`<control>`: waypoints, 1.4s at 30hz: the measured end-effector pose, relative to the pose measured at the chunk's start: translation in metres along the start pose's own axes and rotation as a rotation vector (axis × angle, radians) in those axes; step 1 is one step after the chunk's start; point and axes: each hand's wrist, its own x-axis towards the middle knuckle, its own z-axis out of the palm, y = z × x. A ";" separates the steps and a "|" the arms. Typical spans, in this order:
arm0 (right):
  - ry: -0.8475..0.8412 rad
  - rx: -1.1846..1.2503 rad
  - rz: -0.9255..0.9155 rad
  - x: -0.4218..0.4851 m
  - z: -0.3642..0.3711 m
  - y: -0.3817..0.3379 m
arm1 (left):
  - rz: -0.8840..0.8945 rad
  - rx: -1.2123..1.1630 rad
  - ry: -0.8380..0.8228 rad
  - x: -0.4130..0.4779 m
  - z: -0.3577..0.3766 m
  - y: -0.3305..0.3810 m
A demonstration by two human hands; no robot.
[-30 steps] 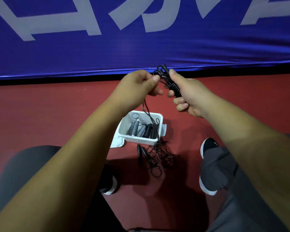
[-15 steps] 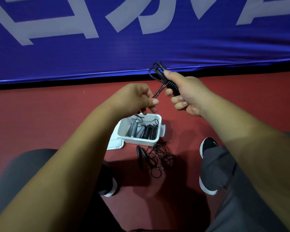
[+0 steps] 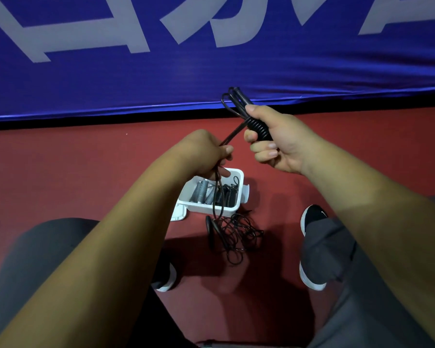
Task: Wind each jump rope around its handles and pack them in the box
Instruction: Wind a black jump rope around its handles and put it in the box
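Our right hand [image 3: 281, 144] grips the black handles [image 3: 258, 127], cord coiled tight round them, up over the red floor [image 3: 86, 177]. Our left hand [image 3: 204, 154] pinches the cord [image 3: 233, 133], which runs taut from the handles, then hangs to a loose tangle [image 3: 239, 231] on the floor just beside the white box [image 3: 206, 209].
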 end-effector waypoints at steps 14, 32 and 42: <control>-0.506 -0.295 0.339 -0.020 -0.009 -0.002 | 0.311 -0.088 -0.086 -0.002 -0.023 -0.008; -0.004 -0.790 0.197 0.005 -0.011 0.025 | 0.748 0.736 0.107 -0.009 -0.026 0.009; 0.025 -1.058 0.150 0.010 -0.010 0.029 | 0.392 0.882 0.079 0.003 -0.019 -0.001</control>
